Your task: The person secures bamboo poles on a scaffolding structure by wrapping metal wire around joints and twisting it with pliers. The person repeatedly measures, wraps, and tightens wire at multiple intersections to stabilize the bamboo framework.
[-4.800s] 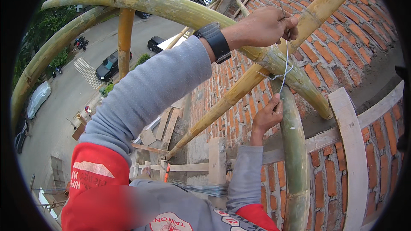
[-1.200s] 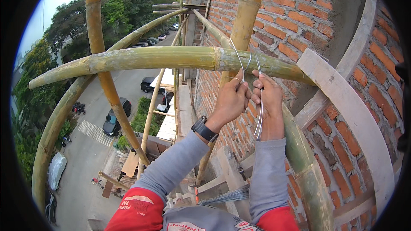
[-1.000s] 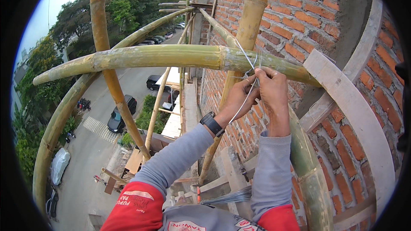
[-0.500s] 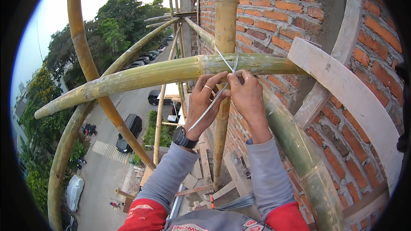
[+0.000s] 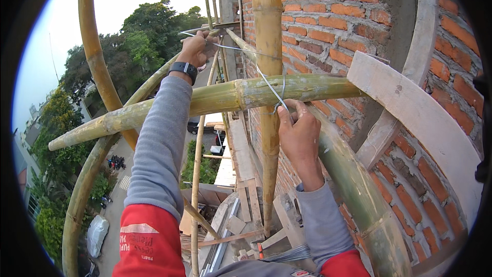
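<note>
Holding wire [image 5: 270, 86] by two crossed poles [image 5: 267, 25] [image 5: 207, 99]: one left hand [image 5: 196, 50], one right hand [image 5: 298, 136].

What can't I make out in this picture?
All in the head view:
Any wire behind the horizontal bamboo pole: hidden by that pole.
Upright bamboo pole's top: cut off by the upper edge.
Right hand's little fingertip: hidden behind the hand.
Motorcycles: too small to count.

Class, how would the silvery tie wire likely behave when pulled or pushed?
The tie wire likely bends readily, since its strands run in different directions across the bamboo poles. It may hold some stiffness: one part juts unsupported beyond the left hand. Being thin, it's probably light.
</note>
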`<state>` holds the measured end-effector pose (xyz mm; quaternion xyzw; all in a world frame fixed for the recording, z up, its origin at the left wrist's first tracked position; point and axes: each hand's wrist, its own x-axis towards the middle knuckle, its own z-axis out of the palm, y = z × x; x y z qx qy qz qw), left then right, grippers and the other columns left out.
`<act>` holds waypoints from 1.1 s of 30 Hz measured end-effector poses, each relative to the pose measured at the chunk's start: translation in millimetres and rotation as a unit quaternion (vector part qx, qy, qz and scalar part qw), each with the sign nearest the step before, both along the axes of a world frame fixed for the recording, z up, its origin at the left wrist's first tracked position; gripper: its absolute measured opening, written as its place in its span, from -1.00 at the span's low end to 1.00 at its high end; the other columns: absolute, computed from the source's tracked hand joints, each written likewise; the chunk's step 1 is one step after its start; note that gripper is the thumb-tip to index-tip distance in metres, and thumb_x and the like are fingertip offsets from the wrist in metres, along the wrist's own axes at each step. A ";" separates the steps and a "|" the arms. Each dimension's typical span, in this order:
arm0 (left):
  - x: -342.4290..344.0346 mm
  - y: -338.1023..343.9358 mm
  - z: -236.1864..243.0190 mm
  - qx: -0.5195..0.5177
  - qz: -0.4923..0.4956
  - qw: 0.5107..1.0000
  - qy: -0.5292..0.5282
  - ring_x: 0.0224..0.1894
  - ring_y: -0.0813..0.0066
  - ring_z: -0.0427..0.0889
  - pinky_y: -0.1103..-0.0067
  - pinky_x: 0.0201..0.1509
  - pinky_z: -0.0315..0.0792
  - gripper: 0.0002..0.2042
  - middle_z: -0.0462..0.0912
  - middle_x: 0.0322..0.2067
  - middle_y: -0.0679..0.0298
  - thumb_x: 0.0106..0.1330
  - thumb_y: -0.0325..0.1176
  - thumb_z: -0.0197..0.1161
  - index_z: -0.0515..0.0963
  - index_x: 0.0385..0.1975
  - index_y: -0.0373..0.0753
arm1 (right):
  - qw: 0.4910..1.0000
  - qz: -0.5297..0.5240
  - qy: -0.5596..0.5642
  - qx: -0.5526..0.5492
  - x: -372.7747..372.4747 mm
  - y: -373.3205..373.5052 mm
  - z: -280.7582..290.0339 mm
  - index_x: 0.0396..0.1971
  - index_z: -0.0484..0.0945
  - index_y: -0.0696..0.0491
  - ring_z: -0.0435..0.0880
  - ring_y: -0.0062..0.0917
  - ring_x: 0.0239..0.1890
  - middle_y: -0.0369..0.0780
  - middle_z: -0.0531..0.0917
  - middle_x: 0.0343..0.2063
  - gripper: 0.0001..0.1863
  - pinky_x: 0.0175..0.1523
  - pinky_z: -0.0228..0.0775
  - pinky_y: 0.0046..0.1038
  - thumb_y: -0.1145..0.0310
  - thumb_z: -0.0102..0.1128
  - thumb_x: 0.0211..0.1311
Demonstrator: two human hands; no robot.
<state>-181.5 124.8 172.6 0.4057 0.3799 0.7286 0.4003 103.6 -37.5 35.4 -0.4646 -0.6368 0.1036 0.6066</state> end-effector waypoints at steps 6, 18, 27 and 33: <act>-16.8 103.7 -2.2 -0.301 -0.099 0.898 0.306 -0.57 0.66 0.55 0.64 -0.66 0.36 -0.76 0.64 -0.47 0.51 0.63 -0.31 -0.17 0.48 -0.25 -0.03 | 0.997 0.064 0.026 -0.033 7.7 -1.2 -3.5 -0.07 0.65 0.20 0.76 0.01 -0.23 0.11 0.74 -0.34 -0.74 -0.13 0.58 -0.15 0.35 0.16 0.41; 120.1 215.0 27.2 -0.102 -0.348 0.767 0.529 -0.48 0.65 0.47 0.62 -0.22 0.49 -0.63 0.63 -0.46 0.44 0.56 0.01 0.13 0.65 -0.01 -0.17 | 0.990 0.030 -0.125 0.050 12.9 -25.2 -30.0 -0.02 0.61 0.22 0.72 -0.12 -0.49 -0.01 0.68 -0.37 -0.75 -0.40 0.55 -0.18 0.44 0.21 0.40; 70.5 138.3 22.9 -0.080 -0.313 0.843 0.430 0.00 0.48 0.63 0.44 0.10 0.54 -0.59 0.72 -0.06 0.27 0.48 -0.09 0.28 0.58 0.15 -0.25 | 0.984 -0.019 -0.159 0.077 13.8 -37.6 -29.2 0.17 0.60 0.06 0.64 -0.24 -0.56 -0.13 0.57 -0.48 -0.53 -0.45 0.49 -0.23 0.57 0.29 0.22; 43.3 129.3 27.4 -0.125 -0.222 0.772 0.582 -0.08 0.50 0.65 0.42 0.01 0.58 -0.63 0.70 -0.07 0.24 0.51 -0.26 0.22 0.52 0.18 -0.34 | 0.986 -0.033 -0.148 0.071 16.7 -36.2 -25.8 0.18 0.60 0.03 0.70 -0.18 -0.46 -0.10 0.62 -0.42 -0.51 -0.41 0.54 -0.23 0.57 0.29 0.22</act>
